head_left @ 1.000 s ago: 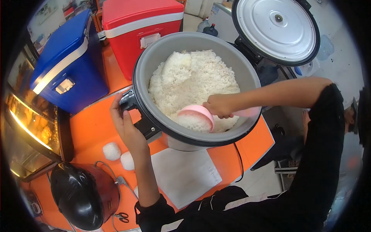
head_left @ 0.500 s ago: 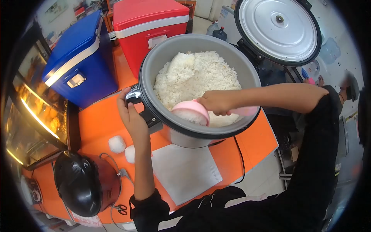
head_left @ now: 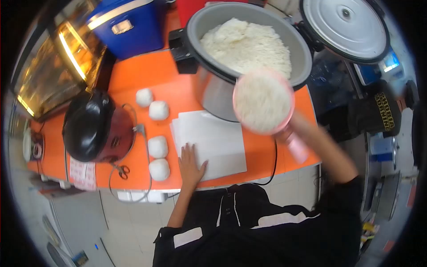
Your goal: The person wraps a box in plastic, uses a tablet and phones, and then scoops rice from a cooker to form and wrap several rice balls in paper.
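Observation:
My right hand (head_left: 288, 127) is closed round the handle of a pink plastic scoop (head_left: 299, 150) heaped with white rice (head_left: 262, 103). It holds the scoop in front of the rice cooker's near rim, above the right part of a stack of white paper sheets (head_left: 218, 149). Motion blurs this hand and forearm. Spread flat, my left hand (head_left: 190, 168) rests on the lower left part of the paper. Behind the scoop stands a large, open rice cooker (head_left: 218, 91) with more cooked rice (head_left: 249, 44) inside.
Several rounded white bundles (head_left: 158, 147) line the paper's left side. Farther left are a black-and-red small cooker (head_left: 93, 127), its cord, scissors (head_left: 123, 171) and a lit glass cabinet (head_left: 58, 66). A blue cooler box (head_left: 133, 33) stands behind; the cooker's lid (head_left: 344, 29) is raised at right.
The scoop, with rice, has come out of the cooker toward me. My left hand has left the cooker's side handle and now lies on the paper. The camera view has tilted downward.

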The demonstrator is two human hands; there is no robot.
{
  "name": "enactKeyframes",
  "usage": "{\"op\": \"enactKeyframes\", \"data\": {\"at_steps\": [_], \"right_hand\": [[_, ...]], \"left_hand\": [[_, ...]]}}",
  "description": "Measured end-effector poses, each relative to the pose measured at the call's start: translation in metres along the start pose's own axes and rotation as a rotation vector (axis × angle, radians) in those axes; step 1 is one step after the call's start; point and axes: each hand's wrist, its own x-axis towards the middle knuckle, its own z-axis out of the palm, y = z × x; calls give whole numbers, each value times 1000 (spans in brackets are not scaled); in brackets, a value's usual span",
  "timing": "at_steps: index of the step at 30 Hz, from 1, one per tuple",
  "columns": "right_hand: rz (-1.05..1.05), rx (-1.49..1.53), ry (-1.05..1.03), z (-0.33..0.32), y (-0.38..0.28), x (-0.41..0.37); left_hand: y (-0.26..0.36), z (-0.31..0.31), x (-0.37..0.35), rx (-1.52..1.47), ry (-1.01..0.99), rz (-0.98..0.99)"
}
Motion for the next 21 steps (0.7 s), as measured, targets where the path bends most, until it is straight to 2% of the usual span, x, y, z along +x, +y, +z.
{"op": "enactKeyframes", "data": {"at_steps": [1,3,4,5,7,8,10,11,13,14,15,17,21], "right_hand": [[79,178,-55,4,43,11],[272,443,-83,5,129,38],[366,470,-44,0,166,55],[427,375,64,-8,193,76],[299,-172,235,-21,211,104],[303,-169,229,-29,223,118],[-413,-1053,619,-30,235,130],[-399,-1052,615,-28,247,128],[-297,-1333,582,6,238,115],[-424,-1496,509,11,267,115],[-393,-1458,407,24,266,107],[-87,-1511,435,37,244,109],[-119,-1487,467,38,248,121]], "left_hand": [[0,6,-8,177,-68,-4],[-11,19,-24,146,-67,-50],[-10,18,-29,146,-61,-67],[-9,17,-37,145,-63,-86],[-8,14,-36,159,-73,-105],[-8,14,-34,159,-77,-104],[-8,13,-28,144,-61,-122],[-6,13,-29,124,-40,-134],[-3,14,-28,121,-39,-152],[-3,13,-27,121,-33,-168],[-5,14,-27,114,-35,-169],[-9,16,-28,79,-36,-160],[-7,8,-30,83,-38,-146]]}}
